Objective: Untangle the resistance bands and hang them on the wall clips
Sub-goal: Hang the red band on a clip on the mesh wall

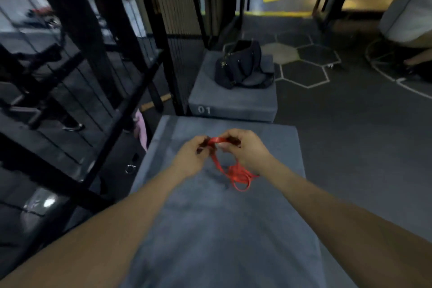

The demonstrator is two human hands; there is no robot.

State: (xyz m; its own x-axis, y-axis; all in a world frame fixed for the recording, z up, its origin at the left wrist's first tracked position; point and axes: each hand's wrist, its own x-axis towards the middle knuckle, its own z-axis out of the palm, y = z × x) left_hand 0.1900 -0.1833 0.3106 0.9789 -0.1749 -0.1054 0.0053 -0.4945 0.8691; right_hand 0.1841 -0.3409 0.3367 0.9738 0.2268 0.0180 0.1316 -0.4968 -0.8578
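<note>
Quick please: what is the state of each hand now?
Left hand: pinches the red resistance band.
Right hand: pinches the same band.

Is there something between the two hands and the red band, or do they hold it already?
Nothing stands between them. The left hand and the right hand both pinch the red resistance band at its top, and its tangled part hangs down to the grey padded block. No wall clips are clearly visible.

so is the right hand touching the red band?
Touching. The head view shows the right hand pinching the red band at its top, opposite the left hand.
</note>
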